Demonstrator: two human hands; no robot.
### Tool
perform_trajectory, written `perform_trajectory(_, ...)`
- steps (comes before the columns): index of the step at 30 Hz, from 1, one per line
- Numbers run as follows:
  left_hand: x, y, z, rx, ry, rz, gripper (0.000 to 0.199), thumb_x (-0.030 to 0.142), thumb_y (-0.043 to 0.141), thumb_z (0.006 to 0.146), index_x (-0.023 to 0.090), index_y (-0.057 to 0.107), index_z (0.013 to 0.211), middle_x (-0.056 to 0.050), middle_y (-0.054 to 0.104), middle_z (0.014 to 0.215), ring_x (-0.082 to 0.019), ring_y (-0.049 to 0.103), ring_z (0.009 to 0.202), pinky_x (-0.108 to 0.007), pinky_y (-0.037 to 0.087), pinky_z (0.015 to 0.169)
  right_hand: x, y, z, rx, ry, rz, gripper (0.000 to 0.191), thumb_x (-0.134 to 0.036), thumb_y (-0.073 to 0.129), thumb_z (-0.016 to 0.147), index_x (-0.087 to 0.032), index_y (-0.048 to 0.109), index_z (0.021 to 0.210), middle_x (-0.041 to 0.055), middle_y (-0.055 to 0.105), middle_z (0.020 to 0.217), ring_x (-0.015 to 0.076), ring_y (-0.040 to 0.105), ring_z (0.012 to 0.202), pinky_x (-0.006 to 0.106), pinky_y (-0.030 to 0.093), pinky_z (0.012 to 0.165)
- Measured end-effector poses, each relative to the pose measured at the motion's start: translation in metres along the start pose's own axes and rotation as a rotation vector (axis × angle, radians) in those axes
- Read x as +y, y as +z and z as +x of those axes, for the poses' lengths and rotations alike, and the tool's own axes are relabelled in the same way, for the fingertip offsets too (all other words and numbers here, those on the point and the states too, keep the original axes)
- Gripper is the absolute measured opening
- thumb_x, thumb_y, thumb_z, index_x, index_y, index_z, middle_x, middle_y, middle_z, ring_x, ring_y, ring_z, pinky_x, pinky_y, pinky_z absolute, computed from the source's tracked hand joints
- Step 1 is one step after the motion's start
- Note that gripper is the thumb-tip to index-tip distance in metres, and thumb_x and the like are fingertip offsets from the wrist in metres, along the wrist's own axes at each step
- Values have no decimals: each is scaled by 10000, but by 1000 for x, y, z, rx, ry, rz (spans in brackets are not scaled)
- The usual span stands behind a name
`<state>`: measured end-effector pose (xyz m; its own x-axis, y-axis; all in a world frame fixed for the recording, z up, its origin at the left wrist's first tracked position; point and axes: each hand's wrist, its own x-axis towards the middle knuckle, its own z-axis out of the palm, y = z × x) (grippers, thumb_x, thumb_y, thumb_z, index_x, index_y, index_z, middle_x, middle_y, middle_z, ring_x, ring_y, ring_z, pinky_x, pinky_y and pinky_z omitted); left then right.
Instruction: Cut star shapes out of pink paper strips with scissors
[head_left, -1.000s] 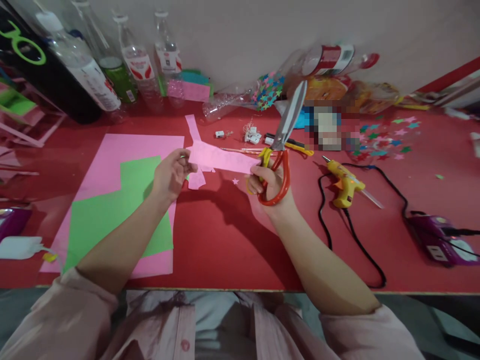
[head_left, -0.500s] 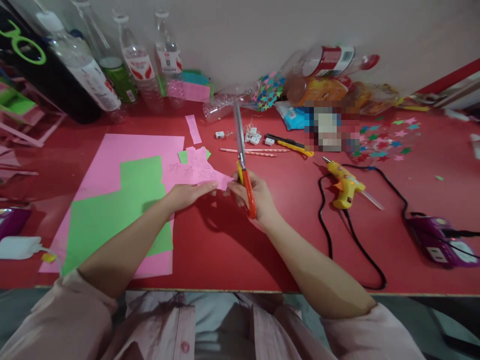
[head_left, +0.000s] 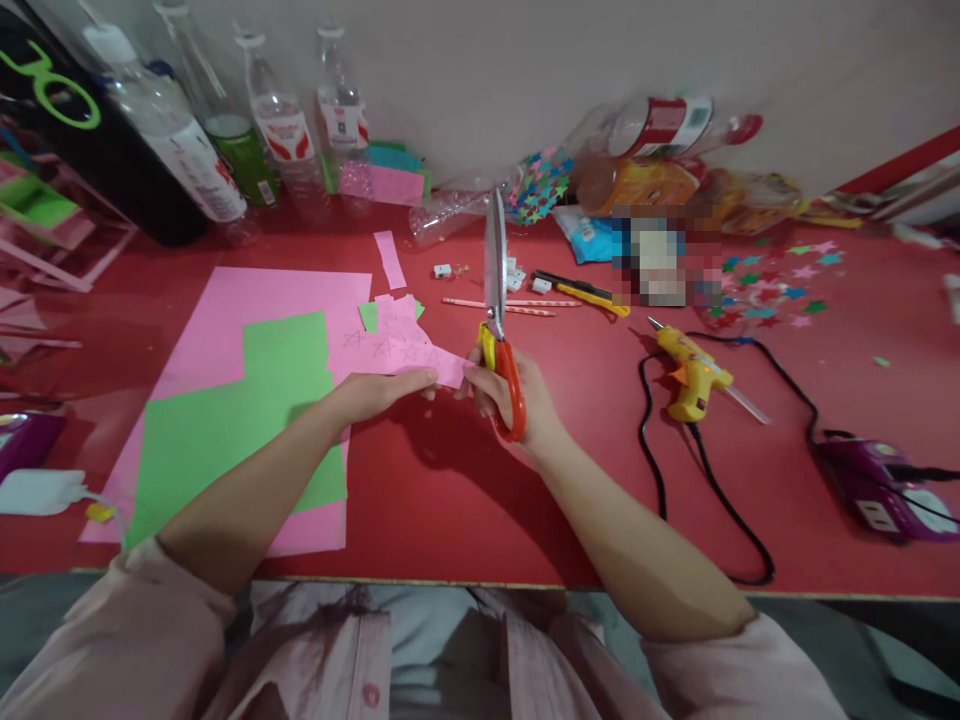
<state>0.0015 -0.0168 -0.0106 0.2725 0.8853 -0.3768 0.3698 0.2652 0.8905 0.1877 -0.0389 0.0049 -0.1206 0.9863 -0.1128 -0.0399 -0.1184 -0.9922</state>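
Note:
My left hand (head_left: pixel 386 392) pinches the lower edge of a pink paper strip (head_left: pixel 448 368) that has small stars drawn on it in pencil. Orange-and-yellow handled scissors (head_left: pixel 504 350) are in my right hand (head_left: pixel 531 400), blades pointing up and away from the paper. The fingertips of that hand also touch the strip's right end. Behind the strip lie pink paper scraps (head_left: pixel 401 315) and a small green piece (head_left: pixel 368 316). Under my left forearm, a green sheet (head_left: pixel 225 430) rests on a larger pink sheet (head_left: pixel 292 290).
A yellow glue gun (head_left: pixel 686 375) with a black cord lies right, near a purple power socket box (head_left: pixel 874 485). Pencils (head_left: pixel 510 306) and a yellow cutter knife (head_left: pixel 600 297) lie ahead. Plastic bottles (head_left: pixel 289 140) line the wall; paper stars (head_left: pixel 780 285) are scattered far right.
The scissors have turned in my right hand, so their blades show broader and lean slightly further right. Both hands keep hold of the paper strip, and the view has shifted slightly.

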Motion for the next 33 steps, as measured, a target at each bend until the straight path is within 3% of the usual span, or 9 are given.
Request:
perform_trajectory(4,11,-1,-3,47,22,-45,348,542,582,744,230,716,671,-24,722,740,-211,657,768,-329,498,782,-3,-3,-1,-17,-22,-77,319,-486,617,787,-199,483,745,-50,545,539,54,379,370,219,301,397)
perform_trajectory(7,13,-2,1,143,282,-231,244,418,588,777,229,722,700,-21,727,796,-196,657,864,-310,489,859,-6,-7,-1,-76,-12,-187,393,-583,553,802,-203,469,753,-46,498,568,72,402,428,235,331,442)
perform_trajectory(9,12,-2,7,213,410,-361,230,384,588,784,212,720,706,-27,716,754,-176,653,814,-311,499,849,-9,-8,-2,-121,-12,-273,406,-609,520,812,-211,449,775,-45,468,609,90,415,493,250,354,498)
perform_trajectory(14,11,-5,17,365,492,-565,112,268,688,683,184,654,617,25,625,572,-95,580,573,-247,496,655,-15,-10,-6,-213,34,-505,421,-613,519,808,-217,407,723,-44,397,611,113,389,558,268,315,549)
perform_trajectory(20,15,-6,17,490,541,-618,114,247,665,695,183,621,611,38,584,538,-82,574,561,-227,475,598,-17,-8,-7,-303,131,-655,495,-687,565,733,-209,439,718,-45,414,613,111,390,560,267,309,555)
perform_trajectory(33,13,-4,17,374,536,-551,129,228,610,738,186,614,617,29,607,540,-103,598,564,-253,491,609,-15,-5,-6,-411,199,-446,512,-705,538,745,-206,430,704,-57,431,537,86,402,465,248,338,476)
